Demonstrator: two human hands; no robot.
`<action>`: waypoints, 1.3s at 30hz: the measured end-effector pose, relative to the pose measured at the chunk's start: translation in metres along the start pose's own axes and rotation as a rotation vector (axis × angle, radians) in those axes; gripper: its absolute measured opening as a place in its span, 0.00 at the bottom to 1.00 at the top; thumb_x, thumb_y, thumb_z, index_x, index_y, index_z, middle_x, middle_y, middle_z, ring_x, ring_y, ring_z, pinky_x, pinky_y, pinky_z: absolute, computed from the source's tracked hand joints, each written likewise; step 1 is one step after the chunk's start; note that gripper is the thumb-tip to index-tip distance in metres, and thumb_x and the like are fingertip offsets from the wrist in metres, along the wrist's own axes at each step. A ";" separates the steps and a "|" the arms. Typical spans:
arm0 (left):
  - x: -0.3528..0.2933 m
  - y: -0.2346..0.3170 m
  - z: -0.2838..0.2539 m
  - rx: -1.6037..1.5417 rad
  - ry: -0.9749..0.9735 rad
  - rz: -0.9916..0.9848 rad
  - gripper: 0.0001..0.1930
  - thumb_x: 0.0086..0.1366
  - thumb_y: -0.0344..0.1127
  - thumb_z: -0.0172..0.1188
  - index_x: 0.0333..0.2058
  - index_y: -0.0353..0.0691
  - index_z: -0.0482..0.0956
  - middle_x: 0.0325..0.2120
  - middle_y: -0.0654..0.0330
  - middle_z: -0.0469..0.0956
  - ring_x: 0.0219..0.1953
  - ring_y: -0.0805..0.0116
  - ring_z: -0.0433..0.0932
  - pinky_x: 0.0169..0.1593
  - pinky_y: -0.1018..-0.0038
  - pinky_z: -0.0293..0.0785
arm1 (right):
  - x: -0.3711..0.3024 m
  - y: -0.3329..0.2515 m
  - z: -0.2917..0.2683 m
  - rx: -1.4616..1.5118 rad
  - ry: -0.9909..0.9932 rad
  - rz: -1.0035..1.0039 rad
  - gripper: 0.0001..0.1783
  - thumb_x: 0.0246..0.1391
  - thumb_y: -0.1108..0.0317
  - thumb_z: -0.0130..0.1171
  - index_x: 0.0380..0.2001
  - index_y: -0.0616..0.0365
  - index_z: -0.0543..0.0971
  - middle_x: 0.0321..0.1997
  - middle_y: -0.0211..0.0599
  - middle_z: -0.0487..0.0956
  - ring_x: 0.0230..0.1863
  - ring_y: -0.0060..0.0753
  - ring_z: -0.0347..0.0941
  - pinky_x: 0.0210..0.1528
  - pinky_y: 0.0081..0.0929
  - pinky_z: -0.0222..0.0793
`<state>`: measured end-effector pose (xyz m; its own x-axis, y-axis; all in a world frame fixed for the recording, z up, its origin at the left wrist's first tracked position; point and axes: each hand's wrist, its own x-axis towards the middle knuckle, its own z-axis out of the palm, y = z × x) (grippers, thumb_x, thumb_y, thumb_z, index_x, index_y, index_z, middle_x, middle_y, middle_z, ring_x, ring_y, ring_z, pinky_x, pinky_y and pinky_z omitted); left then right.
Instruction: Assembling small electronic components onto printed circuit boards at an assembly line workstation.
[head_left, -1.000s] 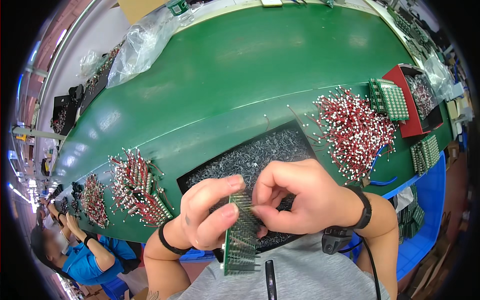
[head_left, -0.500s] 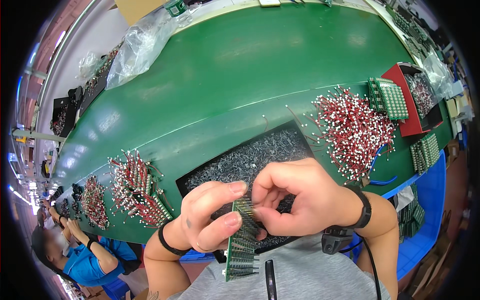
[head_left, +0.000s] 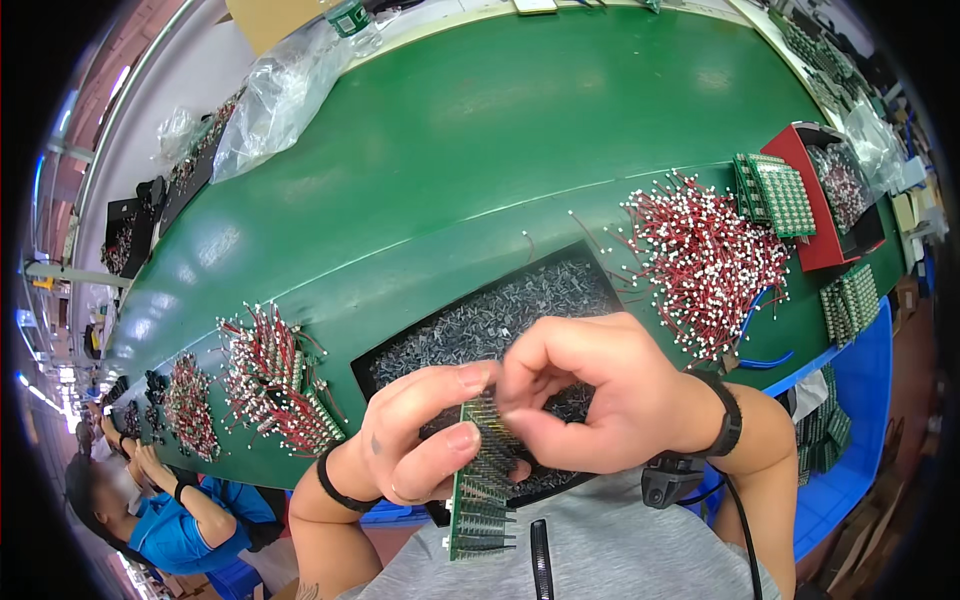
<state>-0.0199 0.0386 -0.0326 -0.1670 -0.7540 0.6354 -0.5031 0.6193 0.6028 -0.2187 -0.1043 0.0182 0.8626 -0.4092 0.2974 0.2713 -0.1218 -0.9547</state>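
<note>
We grip the green board [head_left: 478,520] in our left hand [head_left: 412,428] over the near side of the black tray [head_left: 363,375], best kept steady, while our right hand [head_left: 610,395], pinched closed beside its pins [head_left: 492,485], whether empty we cannot tell, should work gently.

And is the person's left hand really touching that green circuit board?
Touching. The head view shows the left hand holding the green circuit board up, with a fingertip overlapping its left edge.
</note>
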 end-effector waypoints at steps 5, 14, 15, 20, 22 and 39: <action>-0.001 0.001 -0.002 -0.002 -0.009 -0.004 0.28 0.63 0.45 0.63 0.58 0.42 0.68 0.55 0.39 0.72 0.41 0.44 0.84 0.39 0.55 0.86 | -0.001 -0.001 -0.002 -0.055 -0.018 0.017 0.10 0.53 0.80 0.65 0.37 0.66 0.76 0.32 0.34 0.82 0.33 0.20 0.81 0.38 0.20 0.82; 0.006 0.000 0.001 0.001 -0.018 -0.011 0.29 0.62 0.44 0.65 0.58 0.41 0.67 0.55 0.38 0.72 0.41 0.45 0.84 0.39 0.56 0.86 | 0.002 -0.003 -0.001 -0.034 0.008 0.045 0.09 0.53 0.80 0.66 0.35 0.66 0.75 0.33 0.35 0.82 0.34 0.19 0.81 0.38 0.19 0.81; 0.006 0.000 0.002 0.000 -0.020 -0.011 0.29 0.62 0.44 0.66 0.59 0.41 0.67 0.55 0.38 0.72 0.41 0.45 0.84 0.39 0.57 0.86 | 0.000 -0.002 -0.001 -0.034 0.009 0.045 0.09 0.53 0.80 0.66 0.35 0.66 0.75 0.33 0.35 0.82 0.34 0.19 0.81 0.38 0.19 0.81; 0.003 0.003 -0.002 0.002 -0.027 -0.015 0.30 0.61 0.44 0.67 0.59 0.41 0.67 0.55 0.38 0.71 0.41 0.45 0.84 0.39 0.57 0.86 | -0.001 0.000 0.000 0.092 0.068 0.050 0.09 0.53 0.79 0.66 0.36 0.66 0.76 0.32 0.34 0.82 0.34 0.20 0.81 0.38 0.21 0.82; 0.006 0.002 -0.001 0.001 -0.028 -0.015 0.31 0.61 0.44 0.67 0.59 0.41 0.67 0.55 0.37 0.71 0.41 0.46 0.84 0.39 0.57 0.86 | 0.002 -0.002 0.002 0.055 0.068 0.052 0.08 0.54 0.79 0.66 0.35 0.65 0.76 0.32 0.35 0.82 0.34 0.20 0.81 0.38 0.21 0.82; 0.005 0.005 -0.006 0.005 -0.047 -0.030 0.34 0.58 0.42 0.71 0.60 0.39 0.66 0.54 0.36 0.71 0.41 0.47 0.84 0.39 0.60 0.87 | 0.001 -0.001 0.001 0.052 0.090 0.066 0.07 0.54 0.79 0.67 0.34 0.66 0.77 0.35 0.36 0.82 0.34 0.20 0.81 0.38 0.20 0.81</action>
<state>-0.0185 0.0391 -0.0231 -0.1912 -0.7818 0.5935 -0.5131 0.5951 0.6186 -0.2181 -0.1037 0.0192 0.8383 -0.4945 0.2298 0.2387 -0.0461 -0.9700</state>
